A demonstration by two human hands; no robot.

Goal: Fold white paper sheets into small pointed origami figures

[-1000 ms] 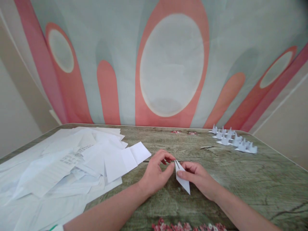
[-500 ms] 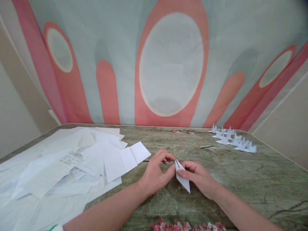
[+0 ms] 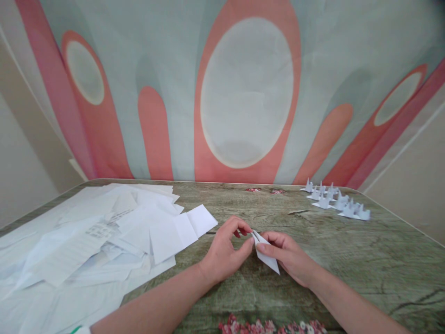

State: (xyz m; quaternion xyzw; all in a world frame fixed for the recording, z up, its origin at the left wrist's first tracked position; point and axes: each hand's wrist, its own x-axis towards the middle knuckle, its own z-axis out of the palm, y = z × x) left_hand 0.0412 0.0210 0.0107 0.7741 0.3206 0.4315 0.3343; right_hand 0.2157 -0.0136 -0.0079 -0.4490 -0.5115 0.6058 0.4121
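A small white folded paper [image 3: 267, 257], narrow and pointed at its lower end, is between my hands above the wooden-patterned table [image 3: 243, 297]. My right hand [image 3: 287, 255] pinches it, thumb on the near face and fingers behind. At its upper left tip, my left hand [image 3: 230, 246] holds the paper's end between thumb and fingertips. A slit between folded layers shows near that upper tip.
A wide heap of loose white paper sheets [image 3: 79, 260] covers the table's left side, with small cut sheets [image 3: 200, 221] at its right edge. Several folded paper figures [image 3: 325, 200] stand at the back right. Behind rises a patterned backdrop [image 3: 246, 93].
The folded paper has tilted, its lower point swinging a little to the right and up. Both hands stay almost where they were, still on the paper.
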